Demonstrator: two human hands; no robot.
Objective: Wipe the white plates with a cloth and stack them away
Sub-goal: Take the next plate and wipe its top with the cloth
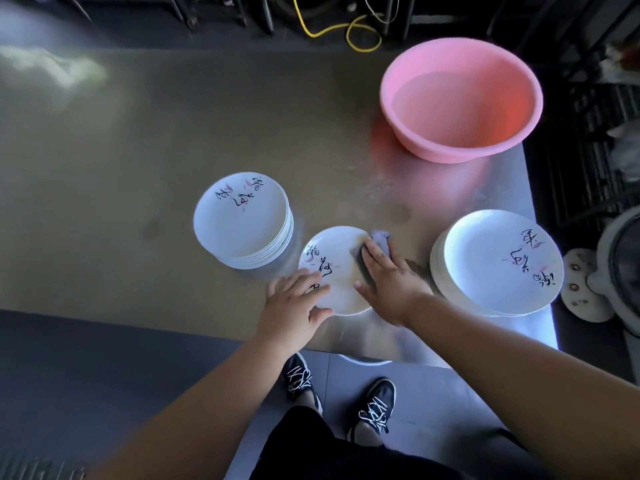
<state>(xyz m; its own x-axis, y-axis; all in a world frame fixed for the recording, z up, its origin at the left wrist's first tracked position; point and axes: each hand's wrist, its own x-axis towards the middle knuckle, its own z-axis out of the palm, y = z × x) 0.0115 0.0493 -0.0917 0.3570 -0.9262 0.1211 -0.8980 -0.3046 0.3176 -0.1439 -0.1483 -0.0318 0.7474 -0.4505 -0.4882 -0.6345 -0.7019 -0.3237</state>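
On the dull, smooth metal table (138, 168), a glossy round white plate (341, 258) lies between two stacks of the same plates. The left hand (294, 303), fingers spread flat, steadies its near rim. The right hand (391, 278) presses a crumpled grey cloth (379, 239) flat against its right side. I can't read its black brushed characters.

Grey cloth (379, 237) on lone white plate (341, 249), flat, face up

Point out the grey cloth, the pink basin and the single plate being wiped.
grey cloth (380, 238): head view, bunched far end.
pink basin (457, 154): head view, near wall.
single plate (337, 242): head view, bare far part of its face.
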